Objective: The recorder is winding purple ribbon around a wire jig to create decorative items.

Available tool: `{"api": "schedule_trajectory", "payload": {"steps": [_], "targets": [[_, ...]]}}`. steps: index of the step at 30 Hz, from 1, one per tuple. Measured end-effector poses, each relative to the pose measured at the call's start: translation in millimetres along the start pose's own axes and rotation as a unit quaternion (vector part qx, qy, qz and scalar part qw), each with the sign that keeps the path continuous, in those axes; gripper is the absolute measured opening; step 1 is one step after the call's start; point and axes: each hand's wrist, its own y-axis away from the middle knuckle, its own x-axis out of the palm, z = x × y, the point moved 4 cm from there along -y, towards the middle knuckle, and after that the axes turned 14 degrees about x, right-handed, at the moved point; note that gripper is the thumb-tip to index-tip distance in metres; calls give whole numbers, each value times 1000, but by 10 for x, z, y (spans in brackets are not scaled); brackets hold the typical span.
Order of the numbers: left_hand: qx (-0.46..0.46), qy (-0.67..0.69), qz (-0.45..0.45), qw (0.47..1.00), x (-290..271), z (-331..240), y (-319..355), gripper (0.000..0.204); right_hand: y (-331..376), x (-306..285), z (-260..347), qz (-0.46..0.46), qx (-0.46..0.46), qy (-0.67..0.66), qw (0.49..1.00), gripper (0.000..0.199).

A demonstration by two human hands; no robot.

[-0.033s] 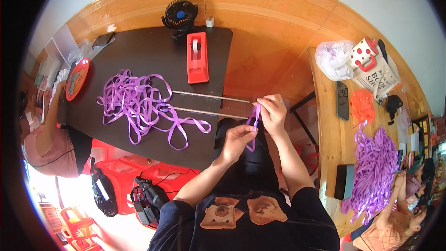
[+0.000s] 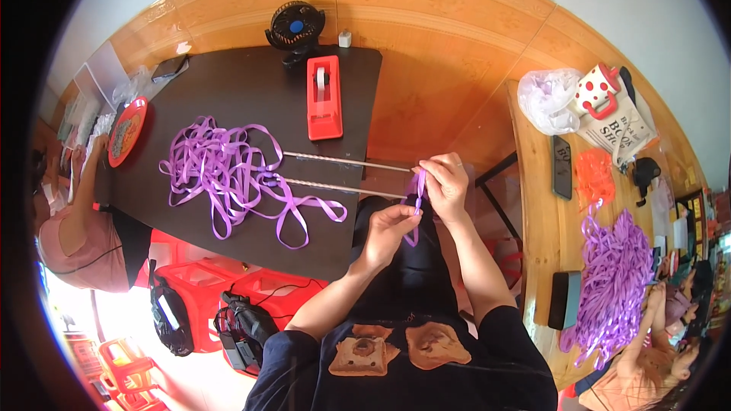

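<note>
My left hand (image 2: 388,233) is closed in a pinch on a small purple fitting at the lower end of a purple ribbon strap (image 2: 422,183). Just above and to the right, my right hand (image 2: 447,185) grips the same strap between thumb and fingers. A loop of the strap hangs below my fingertips, over my dark trousers. Two thin metal rods (image 2: 343,160) reach from the dark table toward my hands; the nearer rod's tip is beside the strap, and I cannot tell whether they touch. To the left, a tangled pile of purple straps (image 2: 217,160) lies around the rods' far ends.
On the dark table (image 2: 244,84) stand a red tape dispenser (image 2: 325,99), a black fan (image 2: 295,27) and a red plate (image 2: 127,132). A wooden table (image 2: 539,259) at right carries a phone (image 2: 561,167), a dotted mug (image 2: 596,91) and more purple straps (image 2: 613,281). Other people sit at both sides.
</note>
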Motion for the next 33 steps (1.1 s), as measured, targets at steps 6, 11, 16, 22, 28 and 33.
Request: {"api": "schedule_trajectory", "payload": {"steps": [6,11,16,22,28,33], "targets": [[75,-1,-34,997,-123,-44,-113,6,-273,370,-99,41,-23,-44,998,21],[131,-57,-43,989,-139,-41,-166,6,-350,609,-142,63,-9,-73,995,19],[96,-30,-19,995,-122,-7,-199,8,-366,642,-155,48,11,-78,996,17],[70,-14,-18,997,-157,66,-231,9,-372,724,-215,58,23,-83,995,16],[128,47,-104,985,-280,50,-231,14,-402,953,-223,46,19,-74,996,15],[96,-1,-114,989,-237,39,-166,14,254,1136,-740,100,39,-7,994,10]]}}
